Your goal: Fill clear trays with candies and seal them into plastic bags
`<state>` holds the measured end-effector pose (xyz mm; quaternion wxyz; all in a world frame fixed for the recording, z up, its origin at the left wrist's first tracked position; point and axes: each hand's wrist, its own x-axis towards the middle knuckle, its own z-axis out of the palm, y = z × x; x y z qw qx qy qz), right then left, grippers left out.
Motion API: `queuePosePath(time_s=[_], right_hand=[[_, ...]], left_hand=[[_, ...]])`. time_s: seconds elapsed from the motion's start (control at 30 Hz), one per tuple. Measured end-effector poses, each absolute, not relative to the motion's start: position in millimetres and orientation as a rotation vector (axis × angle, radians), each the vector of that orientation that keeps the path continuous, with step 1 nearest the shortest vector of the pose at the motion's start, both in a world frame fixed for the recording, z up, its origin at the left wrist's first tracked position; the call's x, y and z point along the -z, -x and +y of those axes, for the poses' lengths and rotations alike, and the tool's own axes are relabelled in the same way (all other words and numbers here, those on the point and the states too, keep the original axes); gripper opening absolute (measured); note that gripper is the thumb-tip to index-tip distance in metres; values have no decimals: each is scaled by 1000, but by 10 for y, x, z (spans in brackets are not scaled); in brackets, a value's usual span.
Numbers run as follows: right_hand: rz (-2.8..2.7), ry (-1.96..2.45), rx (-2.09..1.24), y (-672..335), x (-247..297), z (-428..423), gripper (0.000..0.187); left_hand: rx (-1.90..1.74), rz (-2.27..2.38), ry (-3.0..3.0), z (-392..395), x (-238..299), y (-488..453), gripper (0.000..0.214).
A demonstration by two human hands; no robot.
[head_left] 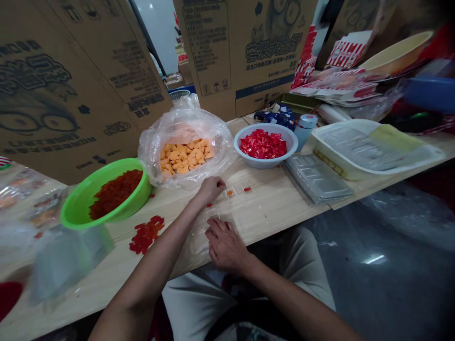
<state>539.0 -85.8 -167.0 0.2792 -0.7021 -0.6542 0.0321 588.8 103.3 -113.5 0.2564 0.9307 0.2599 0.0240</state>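
My left hand (212, 189) is curled low over a clear plastic compartment tray (227, 213) on the wooden table (270, 203), its fingertips hiding whatever they may pinch. My right hand (225, 246) rests on the tray with its fingers spread, holding nothing. A few small red and orange pieces lie in the compartments. To the left stand a green bowl (106, 194) of dark red gummies and a loose red gummy heap (145, 234). Orange pieces (185, 156) fill an open plastic bag, and a white bowl (265, 144) holds shiny red pieces.
Printed cardboard boxes (241, 52) stand along the back. Stacked clear trays (316, 177) and a white tub (373, 147) sit on the right. A blurred plastic bag (71, 258) lies at the left. The table's front edge runs above my lap, with plastic sheeting on the floor.
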Motion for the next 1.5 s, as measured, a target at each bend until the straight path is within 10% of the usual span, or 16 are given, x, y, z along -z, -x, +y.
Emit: queuePosePath(time_s=[1.5], right_hand=[[-1743,1867,-65,-5401,1714,-880,35]], left_hand=[[-64,649,-2357,729,1161,-6091,30]])
